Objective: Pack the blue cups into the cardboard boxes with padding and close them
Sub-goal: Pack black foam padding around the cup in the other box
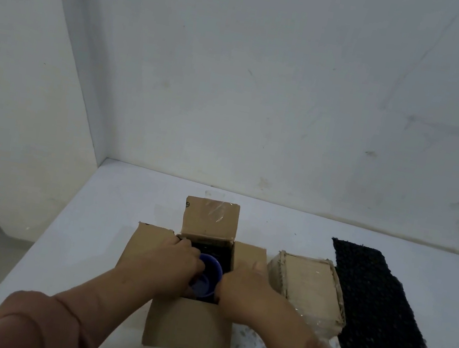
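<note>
While both hands gripped the blue cup (207, 278) upright inside the open box (189, 327), the left hand (178, 262) and right hand (246, 288) flanked it equally.

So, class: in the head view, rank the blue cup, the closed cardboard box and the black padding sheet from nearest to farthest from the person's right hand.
1. Blue cup: inside the open box, touching the right hand on its left.
2. Closed cardboard box: just right of the hand.
3. Black padding sheet: far right, beyond that box.
</note>
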`<state>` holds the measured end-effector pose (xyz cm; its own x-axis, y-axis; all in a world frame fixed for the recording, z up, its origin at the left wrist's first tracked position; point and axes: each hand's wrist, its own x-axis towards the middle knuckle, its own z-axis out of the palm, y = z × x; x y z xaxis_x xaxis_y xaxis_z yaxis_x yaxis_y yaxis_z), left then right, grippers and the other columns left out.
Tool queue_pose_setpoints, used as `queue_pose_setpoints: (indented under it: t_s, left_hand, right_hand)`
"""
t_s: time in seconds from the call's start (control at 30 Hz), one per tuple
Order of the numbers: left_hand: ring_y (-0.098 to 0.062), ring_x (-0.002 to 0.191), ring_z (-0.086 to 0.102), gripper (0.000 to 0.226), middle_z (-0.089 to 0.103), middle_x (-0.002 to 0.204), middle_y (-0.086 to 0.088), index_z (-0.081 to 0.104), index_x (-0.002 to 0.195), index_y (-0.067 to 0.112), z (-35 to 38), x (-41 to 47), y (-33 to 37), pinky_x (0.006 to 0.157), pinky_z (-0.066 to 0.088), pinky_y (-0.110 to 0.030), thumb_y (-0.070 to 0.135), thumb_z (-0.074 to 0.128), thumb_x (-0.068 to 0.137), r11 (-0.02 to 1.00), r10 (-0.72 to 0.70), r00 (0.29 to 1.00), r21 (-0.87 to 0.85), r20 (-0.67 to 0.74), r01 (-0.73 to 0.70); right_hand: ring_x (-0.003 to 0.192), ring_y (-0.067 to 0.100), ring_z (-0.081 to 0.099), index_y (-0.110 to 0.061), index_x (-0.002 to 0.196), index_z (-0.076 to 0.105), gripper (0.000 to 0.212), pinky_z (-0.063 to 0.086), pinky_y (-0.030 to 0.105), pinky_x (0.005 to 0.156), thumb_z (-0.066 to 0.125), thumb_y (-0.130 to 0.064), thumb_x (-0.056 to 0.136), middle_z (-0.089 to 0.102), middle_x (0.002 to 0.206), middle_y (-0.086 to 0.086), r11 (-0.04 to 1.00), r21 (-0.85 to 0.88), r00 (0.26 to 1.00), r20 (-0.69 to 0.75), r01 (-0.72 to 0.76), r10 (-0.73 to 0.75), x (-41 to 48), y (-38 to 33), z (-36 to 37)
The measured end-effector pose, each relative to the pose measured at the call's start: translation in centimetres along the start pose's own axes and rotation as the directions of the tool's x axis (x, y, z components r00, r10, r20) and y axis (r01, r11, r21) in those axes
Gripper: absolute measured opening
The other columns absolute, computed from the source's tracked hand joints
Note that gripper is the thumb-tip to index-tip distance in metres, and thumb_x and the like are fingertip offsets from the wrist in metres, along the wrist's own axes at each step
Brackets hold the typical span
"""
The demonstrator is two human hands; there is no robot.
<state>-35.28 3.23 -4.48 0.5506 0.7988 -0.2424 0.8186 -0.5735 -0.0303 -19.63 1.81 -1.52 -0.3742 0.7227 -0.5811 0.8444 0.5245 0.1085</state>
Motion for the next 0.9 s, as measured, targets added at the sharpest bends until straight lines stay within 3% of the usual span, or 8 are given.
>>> queue_pose_setpoints:
  t_s: [0.1, 0.2, 0.3, 0.4, 0.53, 0.67, 0.8, 0.9]
  left_hand:
    - [-0.020, 0.100, 0.050, 0.034, 0.060, 0.113, -0.002, 0.061, 0.109, 0.022, -0.2, -0.2, -0.2, 0.086, 0.038, -0.032, 0.047, 0.055, 0.087, 0.999, -0.011, 1.000, -0.036, -0.022, 0.011]
    - [-0.014, 0.099, 0.049, 0.031, 0.055, 0.111, 0.007, 0.062, 0.103, 0.026, -0.9, -1.5, -0.3, 0.073, 0.032, -0.026, 0.050, 0.059, 0.082, 0.987, -0.089, 0.977, -0.152, -0.192, 0.060]
    - [-0.019, 0.098, 0.054, 0.027, 0.060, 0.113, 0.003, 0.063, 0.105, 0.024, 0.3, -2.6, -0.6, 0.079, 0.041, -0.028, 0.033, 0.065, 0.080, 0.903, -0.388, 0.832, -0.344, -0.395, 0.258]
    - [-0.026, 0.107, 0.052, 0.035, 0.057, 0.122, -0.007, 0.057, 0.117, 0.014, 1.9, -2.5, -0.3, 0.092, 0.044, -0.034, 0.011, 0.062, 0.082, 0.757, -0.571, 0.762, -0.554, -0.304, 0.346]
    - [-0.022, 0.119, 0.049, 0.038, 0.052, 0.131, -0.010, 0.051, 0.127, 0.010, 1.5, -2.0, 0.8, 0.095, 0.036, -0.021, -0.001, 0.045, 0.091, 0.567, -0.648, 0.739, -0.765, -0.184, 0.306]
    - [-0.019, 0.116, 0.052, 0.035, 0.053, 0.131, -0.008, 0.051, 0.127, 0.013, 0.9, -1.3, 1.0, 0.087, 0.033, -0.013, 0.003, 0.040, 0.095, 0.554, -0.644, 0.742, -0.781, -0.183, 0.288]
    - [-0.012, 0.101, 0.052, 0.034, 0.053, 0.129, -0.007, 0.051, 0.126, 0.014, 0.6, -1.0, 1.4, 0.064, 0.038, 0.000, 0.004, 0.043, 0.095, 0.561, -0.654, 0.734, -0.768, -0.181, 0.310]
    - [-0.013, 0.101, 0.054, 0.033, 0.054, 0.129, -0.006, 0.051, 0.126, 0.014, 0.9, -0.6, 1.6, 0.058, 0.035, 0.002, 0.005, 0.044, 0.095, 0.581, -0.652, 0.733, -0.748, -0.194, 0.320]
  right_hand:
    - [0.105, 0.025, 0.048, -0.013, 0.111, 0.063, 0.027, 0.037, 0.039, 0.093, 0.043, -0.018, 0.095, 0.054, 0.092, 0.005, 1.000, 0.005, 1.000, -0.002, -0.026, 0.026, -0.2, 0.1, -0.1]
    - [0.113, 0.025, 0.049, -0.021, 0.117, 0.063, 0.031, 0.031, 0.044, 0.101, 0.044, -0.018, 0.092, 0.060, 0.117, 0.003, 0.989, 0.144, 0.991, -0.119, -0.039, 0.056, -0.4, 0.6, -0.4]
    - [0.127, 0.022, 0.036, -0.029, 0.128, 0.053, 0.041, 0.020, 0.044, 0.104, 0.051, -0.019, 0.088, 0.045, 0.139, -0.001, 0.968, 0.251, 0.941, -0.324, -0.012, 0.096, -0.2, 1.4, -0.4]
    - [0.135, 0.024, 0.022, -0.024, 0.138, 0.040, 0.054, 0.018, 0.043, 0.107, 0.055, -0.023, 0.086, 0.028, 0.151, 0.000, 0.980, 0.201, 0.924, -0.373, -0.008, 0.084, 0.4, 1.3, 0.2]
    - [0.139, 0.026, 0.016, -0.014, 0.133, 0.047, 0.048, 0.017, 0.041, 0.113, 0.056, -0.018, 0.087, 0.027, 0.152, 0.006, 0.946, 0.323, 0.907, -0.386, -0.036, 0.166, 1.0, 0.7, 1.3]
    - [0.140, 0.026, 0.016, -0.009, 0.128, 0.052, 0.041, 0.023, 0.036, 0.113, 0.058, -0.016, 0.088, 0.027, 0.153, 0.005, 0.886, 0.463, 0.876, -0.413, -0.036, 0.251, 1.1, 0.5, 2.3]
    - [0.139, 0.026, 0.019, -0.009, 0.127, 0.051, 0.039, 0.026, 0.035, 0.113, 0.056, -0.016, 0.089, 0.029, 0.151, 0.005, 0.840, 0.542, 0.863, -0.417, -0.015, 0.284, 1.8, 0.7, 3.0]
    - [0.138, 0.025, 0.019, -0.010, 0.128, 0.050, 0.039, 0.025, 0.034, 0.113, 0.053, -0.014, 0.089, 0.028, 0.151, 0.005, 0.826, 0.563, 0.864, -0.410, -0.011, 0.292, 2.0, 1.0, 3.0]
